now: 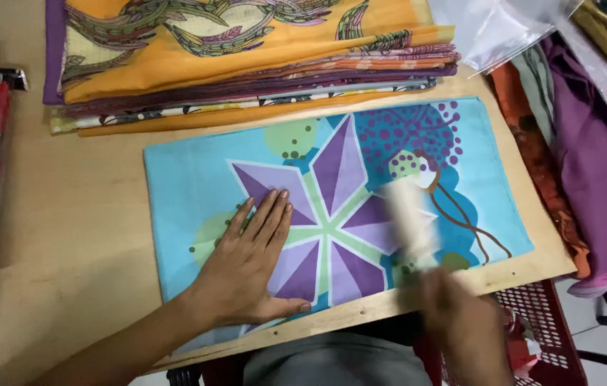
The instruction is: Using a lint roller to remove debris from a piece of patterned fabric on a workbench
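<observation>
Nearest me, my left hand (250, 268) is pressing flat, fingers spread, on the folded blue cloth (196, 179) lying on the desk (82, 214). My right hand (461, 322) is blurring, gripping a pale roller-like object (411, 221); I'm risking rucking the fabric.

The left hand (250, 261) lies flat, fingers spread, on a folded blue cloth (189, 179) printed with a purple star. Just to its right, the blurred right hand (461, 314) holds a pale roll (412, 221) over the same cloth. Beyond both hands sits a stack of folded fabrics (246, 64).
</observation>
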